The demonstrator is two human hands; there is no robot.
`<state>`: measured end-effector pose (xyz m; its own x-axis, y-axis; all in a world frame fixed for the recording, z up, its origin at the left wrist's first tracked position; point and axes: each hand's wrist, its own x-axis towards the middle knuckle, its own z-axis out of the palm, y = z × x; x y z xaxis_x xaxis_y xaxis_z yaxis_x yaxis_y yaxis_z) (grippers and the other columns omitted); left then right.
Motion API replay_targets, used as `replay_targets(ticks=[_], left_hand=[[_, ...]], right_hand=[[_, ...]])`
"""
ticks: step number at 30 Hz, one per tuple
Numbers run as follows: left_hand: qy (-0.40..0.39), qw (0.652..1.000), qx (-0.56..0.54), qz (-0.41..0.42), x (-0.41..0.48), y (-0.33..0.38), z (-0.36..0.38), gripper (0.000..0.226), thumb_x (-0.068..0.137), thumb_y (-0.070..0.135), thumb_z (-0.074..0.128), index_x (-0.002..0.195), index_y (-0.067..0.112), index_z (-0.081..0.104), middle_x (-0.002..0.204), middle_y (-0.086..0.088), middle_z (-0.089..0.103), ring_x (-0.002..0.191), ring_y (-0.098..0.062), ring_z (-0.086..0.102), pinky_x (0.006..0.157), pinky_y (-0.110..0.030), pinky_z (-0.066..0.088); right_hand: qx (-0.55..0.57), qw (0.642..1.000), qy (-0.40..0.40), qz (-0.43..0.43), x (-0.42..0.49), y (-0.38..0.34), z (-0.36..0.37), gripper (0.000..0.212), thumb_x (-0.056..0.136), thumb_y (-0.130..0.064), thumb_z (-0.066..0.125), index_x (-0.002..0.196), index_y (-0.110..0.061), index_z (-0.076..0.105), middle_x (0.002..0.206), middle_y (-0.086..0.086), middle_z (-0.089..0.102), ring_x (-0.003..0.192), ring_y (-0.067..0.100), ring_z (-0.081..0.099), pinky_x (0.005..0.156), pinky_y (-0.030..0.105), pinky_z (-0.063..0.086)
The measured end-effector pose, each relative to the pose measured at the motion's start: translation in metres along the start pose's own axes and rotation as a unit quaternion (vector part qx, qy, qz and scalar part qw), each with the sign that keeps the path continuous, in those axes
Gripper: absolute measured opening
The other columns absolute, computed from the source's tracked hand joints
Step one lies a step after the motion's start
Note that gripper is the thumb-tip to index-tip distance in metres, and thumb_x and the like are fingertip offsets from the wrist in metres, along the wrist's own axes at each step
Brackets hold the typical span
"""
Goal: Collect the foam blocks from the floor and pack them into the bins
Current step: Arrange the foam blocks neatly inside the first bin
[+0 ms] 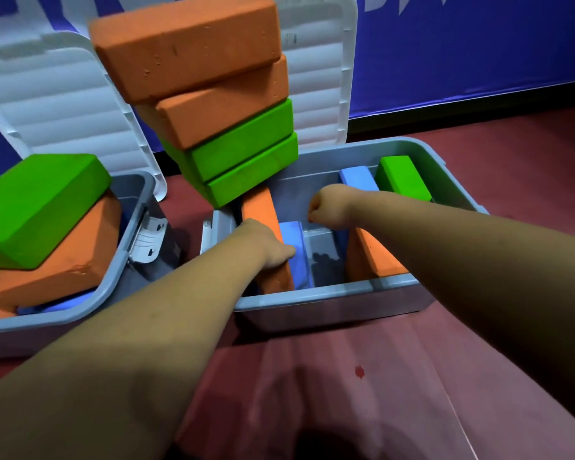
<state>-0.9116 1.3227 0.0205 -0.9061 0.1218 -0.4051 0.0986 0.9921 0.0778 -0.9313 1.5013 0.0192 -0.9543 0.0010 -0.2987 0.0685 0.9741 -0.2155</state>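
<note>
In the bin (312, 290), the left hand (263, 247) grips an orange block (259, 204) beside a blue block (291, 234) — fingers clamped over its edge. Above the bin hovers the right hand (326, 204) — fingers curled together, holding nothing.

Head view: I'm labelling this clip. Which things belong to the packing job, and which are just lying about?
Job: left hand gripping orange block; right hand; right bin; left bin; stacked blocks.
Not the job: blue wall; red spot on floor.

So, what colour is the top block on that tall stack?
The top block is orange, seen best in head view.
</note>
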Motion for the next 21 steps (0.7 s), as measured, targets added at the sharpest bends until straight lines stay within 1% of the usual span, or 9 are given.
replay_targets(ticks=[3, 6, 8, 9, 10, 12, 15, 18, 21], left_hand=[[0.005, 0.997, -0.071, 0.009, -0.008, 0.004, -0.017, 0.073, 0.092, 0.061, 0.060, 0.136, 0.003, 0.059, 0.140, -0.022, 0.058, 0.122, -0.036, 0.061, 0.096, -0.034, 0.050], [0.029, 0.990, -0.136, 0.011, -0.013, 0.004, -0.033, 0.066, 0.090, 0.063, 0.056, 0.118, 0.006, 0.068, 0.128, -0.022, 0.066, 0.110, -0.036, 0.068, 0.092, -0.035, 0.056], [0.034, 0.975, -0.219, 0.006, -0.013, 0.005, -0.039, 0.063, 0.087, 0.065, 0.054, 0.094, 0.005, 0.073, 0.103, -0.021, 0.074, 0.083, -0.035, 0.075, 0.077, -0.041, 0.065], [0.033, 0.962, -0.272, 0.001, -0.012, 0.006, -0.041, 0.062, 0.085, 0.067, 0.055, 0.084, 0.007, 0.072, 0.090, -0.019, 0.075, 0.070, -0.034, 0.075, 0.068, -0.045, 0.066], [0.031, 0.945, -0.324, -0.006, -0.012, 0.008, -0.042, 0.061, 0.083, 0.069, 0.056, 0.080, 0.009, 0.070, 0.083, -0.017, 0.075, 0.066, -0.034, 0.075, 0.063, -0.047, 0.066], [0.026, 0.913, -0.407, -0.010, -0.008, 0.011, -0.041, 0.063, 0.081, 0.074, 0.060, 0.085, 0.012, 0.071, 0.083, -0.011, 0.074, 0.071, -0.031, 0.075, 0.063, -0.045, 0.066], [0.035, 0.882, -0.470, 0.011, -0.002, 0.019, -0.035, 0.061, 0.085, 0.070, 0.066, 0.094, 0.009, 0.070, 0.084, -0.006, 0.072, 0.070, -0.024, 0.075, 0.059, -0.031, 0.063], [0.007, 0.847, -0.530, 0.029, 0.009, 0.030, -0.026, 0.055, 0.085, 0.057, 0.071, 0.107, 0.006, 0.068, 0.099, -0.015, 0.076, 0.081, -0.026, 0.078, 0.070, -0.038, 0.066], [-0.011, 0.854, -0.518, 0.039, 0.012, 0.042, -0.015, 0.042, 0.095, 0.045, 0.066, 0.108, 0.005, 0.068, 0.102, -0.015, 0.074, 0.088, -0.028, 0.077, 0.067, -0.034, 0.064]], right_hand=[[0.013, 0.999, -0.034, -0.015, -0.007, -0.001, -0.003, 0.029, 0.099, -0.025, 0.054, 0.116, -0.013, 0.075, 0.120, 0.011, 0.072, 0.110, 0.031, 0.066, 0.098, 0.038, 0.052], [0.116, 0.988, -0.097, -0.013, -0.009, 0.004, -0.007, 0.025, 0.099, -0.019, 0.056, 0.116, -0.014, 0.072, 0.113, 0.012, 0.073, 0.099, 0.032, 0.074, 0.085, 0.040, 0.059], [0.195, 0.975, -0.104, -0.014, -0.013, 0.007, -0.011, 0.022, 0.103, -0.031, 0.056, 0.115, -0.017, 0.068, 0.114, 0.009, 0.071, 0.097, 0.030, 0.075, 0.079, 0.038, 0.057], [0.232, 0.967, -0.105, -0.012, -0.016, 0.008, -0.014, 0.028, 0.105, -0.042, 0.054, 0.114, -0.019, 0.067, 0.115, 0.007, 0.071, 0.097, 0.029, 0.075, 0.079, 0.038, 0.057], [0.267, 0.957, -0.108, -0.006, -0.020, 0.009, -0.018, 0.039, 0.104, -0.054, 0.049, 0.114, -0.020, 0.065, 0.114, 0.006, 0.071, 0.095, 0.028, 0.075, 0.081, 0.038, 0.057], [0.324, 0.938, -0.117, 0.015, -0.027, 0.014, -0.024, 0.059, 0.099, -0.071, 0.041, 0.121, -0.021, 0.065, 0.112, 0.009, 0.072, 0.089, 0.025, 0.075, 0.085, 0.041, 0.059], [0.370, 0.920, -0.120, 0.048, -0.034, 0.025, -0.030, 0.078, 0.093, -0.081, 0.039, 0.123, -0.015, 0.066, 0.114, 0.016, 0.072, 0.092, 0.035, 0.075, 0.087, 0.050, 0.062], [0.382, 0.914, -0.108, 0.085, -0.043, 0.035, -0.033, 0.074, 0.094, -0.076, 0.045, 0.121, -0.011, 0.066, 0.111, 0.018, 0.072, 0.093, 0.038, 0.075, 0.082, 0.053, 0.063], [0.354, 0.923, -0.110, 0.105, -0.050, 0.042, -0.032, 0.070, 0.098, -0.070, 0.047, 0.126, -0.008, 0.061, 0.109, 0.021, 0.070, 0.083, 0.040, 0.076, 0.073, 0.052, 0.064]])
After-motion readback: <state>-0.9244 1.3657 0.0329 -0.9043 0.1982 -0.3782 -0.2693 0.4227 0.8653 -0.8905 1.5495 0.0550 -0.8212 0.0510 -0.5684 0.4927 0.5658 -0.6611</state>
